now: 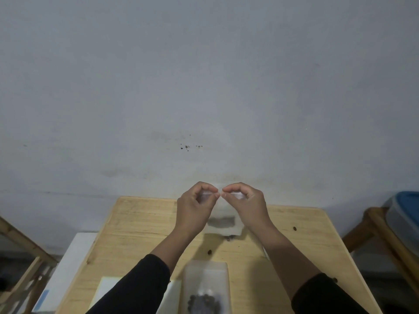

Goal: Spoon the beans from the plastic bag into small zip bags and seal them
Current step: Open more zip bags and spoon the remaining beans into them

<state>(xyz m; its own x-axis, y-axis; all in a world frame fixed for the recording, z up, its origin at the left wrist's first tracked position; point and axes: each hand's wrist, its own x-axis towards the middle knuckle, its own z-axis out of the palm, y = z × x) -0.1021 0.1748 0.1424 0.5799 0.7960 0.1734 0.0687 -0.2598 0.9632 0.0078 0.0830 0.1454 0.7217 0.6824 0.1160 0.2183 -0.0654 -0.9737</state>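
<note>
A: From the head camera, what are the hands doing?

B: Both are raised above the far half of the wooden table (140, 225). The left hand (195, 206) and the right hand (246, 206) are each pinching the top edge of a small zip bag (223, 220), thumb meeting forefinger, the other fingers curling loosely behind. The two pinches are sitting almost tip to tip at the middle of the bag's top.

A: And the bag itself?

B: It is hanging upright between the hands, clear plastic, with a dark band of beans (221, 222) lying near its bottom. Whether the zip is pressed shut I cannot tell.

A: Where is the supply?

B: Nearer the person, a larger plastic bag (206, 282) is lying on the table with dark beans pooled in its near end. A white sheet (106, 291) is lying just left of it, partly under the left black sleeve (140, 288). A few loose beans (209, 252) are scattered on the wood.
</note>
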